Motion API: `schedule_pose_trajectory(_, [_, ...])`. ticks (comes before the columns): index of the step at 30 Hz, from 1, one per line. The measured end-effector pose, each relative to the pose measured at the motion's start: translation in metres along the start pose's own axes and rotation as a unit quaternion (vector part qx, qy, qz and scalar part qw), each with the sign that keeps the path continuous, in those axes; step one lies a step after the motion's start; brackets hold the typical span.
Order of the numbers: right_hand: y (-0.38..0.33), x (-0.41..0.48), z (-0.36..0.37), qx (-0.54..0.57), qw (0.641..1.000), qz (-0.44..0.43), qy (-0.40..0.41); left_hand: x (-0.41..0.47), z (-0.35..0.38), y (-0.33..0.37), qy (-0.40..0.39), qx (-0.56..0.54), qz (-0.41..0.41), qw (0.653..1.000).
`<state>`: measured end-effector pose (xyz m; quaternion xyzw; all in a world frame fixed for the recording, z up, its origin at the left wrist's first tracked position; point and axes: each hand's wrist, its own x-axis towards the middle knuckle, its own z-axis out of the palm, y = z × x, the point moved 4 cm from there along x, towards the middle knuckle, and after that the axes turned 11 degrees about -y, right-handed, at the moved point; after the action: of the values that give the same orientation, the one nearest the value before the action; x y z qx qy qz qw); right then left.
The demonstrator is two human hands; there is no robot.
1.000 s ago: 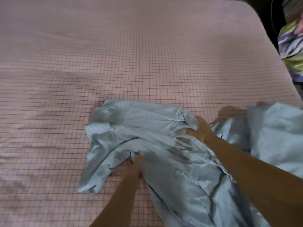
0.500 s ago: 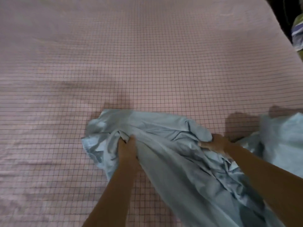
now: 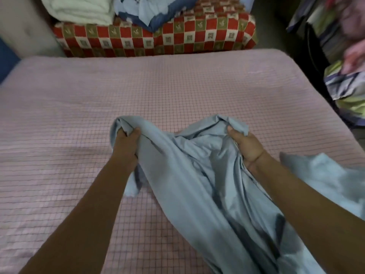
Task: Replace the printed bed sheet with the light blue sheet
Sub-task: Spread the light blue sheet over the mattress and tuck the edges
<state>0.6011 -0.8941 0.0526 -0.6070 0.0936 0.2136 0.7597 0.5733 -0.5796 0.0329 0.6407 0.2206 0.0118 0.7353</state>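
Bed: a mattress (image 3: 177, 91) in pale pink cover with a fine dark grid fills most of the view.
Light blue sheet (image 3: 197, 175): bunched and crumpled, raised off the mattress over the middle of the bed, towards the near edge.
Long axis: the bulk runs as a thick band from the near right corner of the bed up to the two hands, its gathered ends pointing at the far edge. A loose flap spreads at the right edge.
Left hand (image 3: 127, 144): fingers curled tight round one gathered end of the sheet.
Right hand (image 3: 246, 147): fingers and thumb clamped on a second gathered end, well apart from the left; cloth sags between them.
Beyond the far edge: a seat in red, white and olive checked cover (image 3: 154, 38) carries a folded white blanket (image 3: 79, 10) and a heap of blue cloth (image 3: 150, 10).
Beyond the right edge: a striped bundle of cloth (image 3: 347, 86), blurred.
Change from half a second ago: the sheet then lay heaped on the mattress with the hands closer together; now it is lifted and the hands have spread. The view has tilted up, bringing the far edge into sight.
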Motion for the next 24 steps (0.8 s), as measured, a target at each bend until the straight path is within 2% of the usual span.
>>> schedule_pose_trajectory(5, [-0.116,0.048,0.06,0.044,0.993,-0.104,-0.033,0.072,-0.016,0.121,0.012,0.012,0.063,0.998])
schedule_pose_trajectory(10, [-0.235,0.096,0.094,0.031,0.982,-0.187,-0.004,0.142,-0.015,0.245,-0.032,0.027,0.161,0.986])
schedule_pose_trajectory(11, [-0.249,0.109,0.092,0.022,0.98,-0.197,0.013,0.153,-0.01,0.259,-0.049,0.035,0.17,0.984])
schedule_pose_trajectory(13, [-0.264,0.141,0.08,-0.009,0.983,-0.183,0.03,0.179,0.004,0.267,-0.075,0.061,0.136,0.986])
schedule_pose_trajectory(17, [-0.235,0.181,0.048,-0.093,0.99,-0.099,0.021,0.239,0.009,0.204,-0.056,0.127,0.041,0.989])
schedule_pose_trajectory(19, [-0.198,0.196,0.027,-0.156,0.987,-0.041,0.021,0.205,0.03,0.163,-0.058,0.125,0.003,0.99])
schedule_pose_trajectory(21, [-0.149,0.204,0.005,-0.189,0.982,0.014,0.024,0.194,0.038,0.103,-0.058,0.174,-0.041,0.982])
schedule_pose_trajectory(24, [-0.065,0.2,-0.025,-0.178,0.981,0.074,0.035,0.185,0.042,0.006,-0.088,0.262,-0.104,0.955])
